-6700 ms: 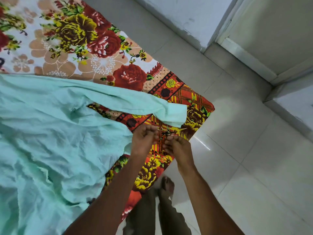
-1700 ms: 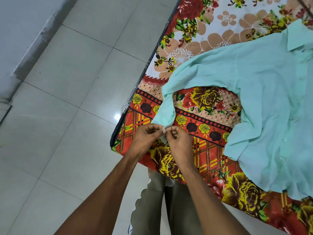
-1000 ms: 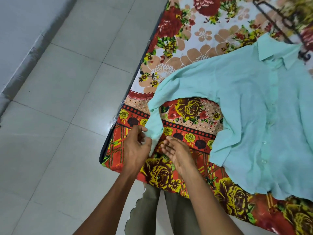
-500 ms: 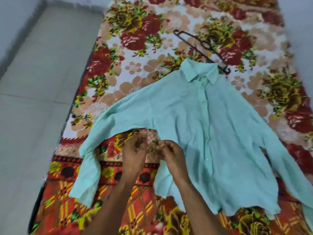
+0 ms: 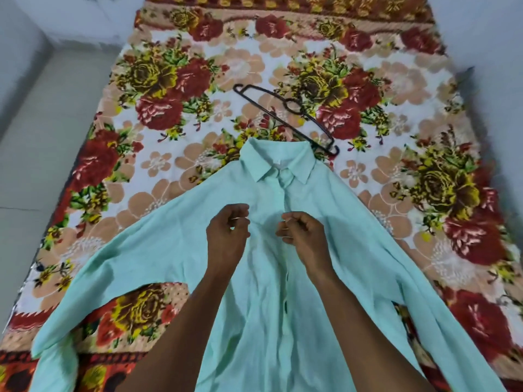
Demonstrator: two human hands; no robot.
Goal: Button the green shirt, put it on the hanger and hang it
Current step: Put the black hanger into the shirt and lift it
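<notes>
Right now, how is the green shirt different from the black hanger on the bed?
The green shirt is wide, soft cloth spread flat with sleeves out; the black hanger is a thin, stiff frame.
The shirt is pale green; the hanger is black.
The left hand and right hand hover over the shirt's chest with curled fingers; the hanger lies beyond them, by the collar.
Both lie on the flowered bedsheet.

floral bed (image 5: 175,114); green shirt (image 5: 283,278), black hanger (image 5: 285,114) lying on it
</notes>
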